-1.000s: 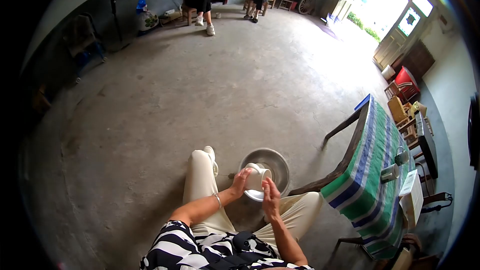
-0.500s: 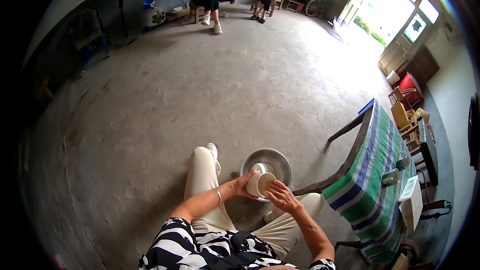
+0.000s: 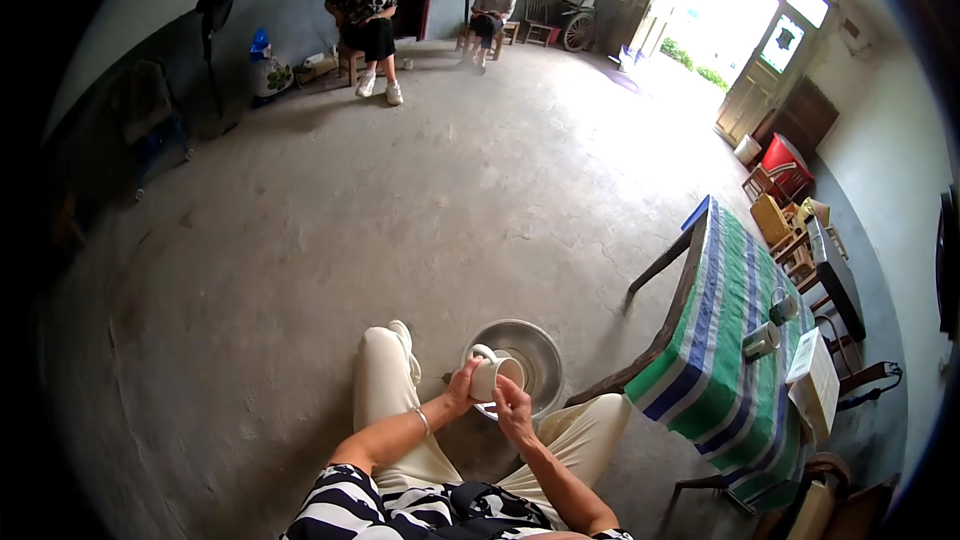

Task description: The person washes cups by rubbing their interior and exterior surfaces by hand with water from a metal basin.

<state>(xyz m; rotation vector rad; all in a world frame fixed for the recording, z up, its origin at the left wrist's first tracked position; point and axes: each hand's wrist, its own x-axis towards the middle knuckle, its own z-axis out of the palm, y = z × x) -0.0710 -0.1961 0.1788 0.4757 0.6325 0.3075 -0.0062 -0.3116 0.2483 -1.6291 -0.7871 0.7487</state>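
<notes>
A white mug is gripped at its side by the left hand, over a metal basin — the right hand bends its fingers at the rim, whether pinching it I cannot tell. Well to the right of both hands, a striped cloth covers a table bearing another mug.
</notes>
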